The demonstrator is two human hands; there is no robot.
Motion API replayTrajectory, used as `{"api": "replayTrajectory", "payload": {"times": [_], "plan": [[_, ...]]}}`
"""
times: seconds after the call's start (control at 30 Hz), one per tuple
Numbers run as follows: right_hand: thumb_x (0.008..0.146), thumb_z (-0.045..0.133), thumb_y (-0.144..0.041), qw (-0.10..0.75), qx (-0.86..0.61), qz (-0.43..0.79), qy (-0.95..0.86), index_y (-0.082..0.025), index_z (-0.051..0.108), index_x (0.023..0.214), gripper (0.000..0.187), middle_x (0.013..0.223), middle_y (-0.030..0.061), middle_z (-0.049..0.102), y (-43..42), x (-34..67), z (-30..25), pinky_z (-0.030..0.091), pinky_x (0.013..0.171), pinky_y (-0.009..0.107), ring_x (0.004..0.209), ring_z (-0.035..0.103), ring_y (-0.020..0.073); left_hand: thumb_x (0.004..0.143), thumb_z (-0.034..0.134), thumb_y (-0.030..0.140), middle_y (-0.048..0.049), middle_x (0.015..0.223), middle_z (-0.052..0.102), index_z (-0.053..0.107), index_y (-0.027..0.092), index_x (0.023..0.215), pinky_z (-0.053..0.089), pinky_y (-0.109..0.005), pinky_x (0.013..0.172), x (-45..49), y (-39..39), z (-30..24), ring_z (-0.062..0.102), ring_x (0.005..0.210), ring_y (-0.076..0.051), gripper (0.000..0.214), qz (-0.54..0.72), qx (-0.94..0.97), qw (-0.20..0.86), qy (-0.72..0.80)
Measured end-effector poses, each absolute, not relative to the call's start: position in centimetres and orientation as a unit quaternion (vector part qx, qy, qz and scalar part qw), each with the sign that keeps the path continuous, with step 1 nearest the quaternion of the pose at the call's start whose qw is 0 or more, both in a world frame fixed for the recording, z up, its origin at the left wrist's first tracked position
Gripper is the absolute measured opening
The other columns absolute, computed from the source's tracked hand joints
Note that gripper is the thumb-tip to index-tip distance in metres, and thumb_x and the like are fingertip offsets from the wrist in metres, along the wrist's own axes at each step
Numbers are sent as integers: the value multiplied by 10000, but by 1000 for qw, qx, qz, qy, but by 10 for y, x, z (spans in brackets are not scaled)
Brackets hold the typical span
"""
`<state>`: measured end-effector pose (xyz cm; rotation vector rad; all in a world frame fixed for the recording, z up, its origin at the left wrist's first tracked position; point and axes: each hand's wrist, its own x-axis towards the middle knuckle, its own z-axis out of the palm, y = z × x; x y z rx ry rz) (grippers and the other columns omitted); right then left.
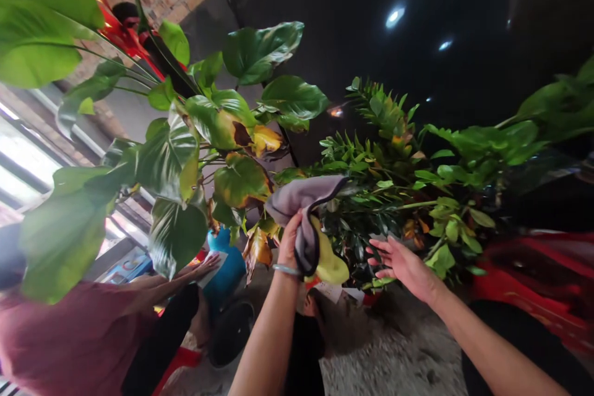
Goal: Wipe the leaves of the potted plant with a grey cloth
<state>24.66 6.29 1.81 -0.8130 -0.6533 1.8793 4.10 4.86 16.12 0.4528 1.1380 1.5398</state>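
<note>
Bunched in my left hand (290, 241) is a cleaning cloth (306, 201), grey with dark edging and a yellow side. It hangs in front of the leafy plants. My right hand (401, 265) is apart from it, palm turned up and fingers spread, beside the dark lower leaves of a small-leaved green plant (366, 164). Nothing shows in that hand. Left of the cloth grows a large-leaved plant (169, 158), some leaves yellowed and browned at the edges. Its stem bears a red ribbon (118, 34).
At the lower left, a person in a pink shirt (78, 334) reaches a hand toward a blue gourd-shaped vase (225, 263). A dark bucket (232, 331) stands on the rough floor (371, 352). Red objects (533, 284) lie at right. Behind rises a glossy black panel (352, 18).
</note>
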Motion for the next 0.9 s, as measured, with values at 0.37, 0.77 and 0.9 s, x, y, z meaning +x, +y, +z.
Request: {"api": "replayTrajectory", "payload": {"times": [0.37, 0.77, 0.9], "plan": [[856, 591, -489, 550, -404, 697, -220, -239, 689, 1149, 397, 941, 118, 779, 82, 253, -12, 573, 623, 380, 798, 737, 281, 727, 740, 115, -101, 713, 781, 768, 98, 853, 615, -330, 756, 74, 3, 134, 766, 765, -278, 131, 437, 248, 682, 531], [806, 648, -482, 574, -388, 677, -249, -215, 737, 907, 299, 1008, 128, 775, 99, 258, 3, 544, 725, 378, 923, 706, 287, 723, 752, 92, -107, 689, 770, 740, 71, 864, 606, -308, 685, 87, 20, 121, 746, 648, -241, 143, 436, 235, 649, 577], [849, 578, -508, 551, -407, 687, -245, -218, 731, 890, 331, 1101, 141, 758, 92, 268, 1, 547, 726, 386, 1003, 691, 305, 814, 686, 179, -102, 743, 782, 743, 79, 916, 609, -310, 755, 95, 38, 156, 762, 758, -243, 154, 499, 247, 644, 524]]}}
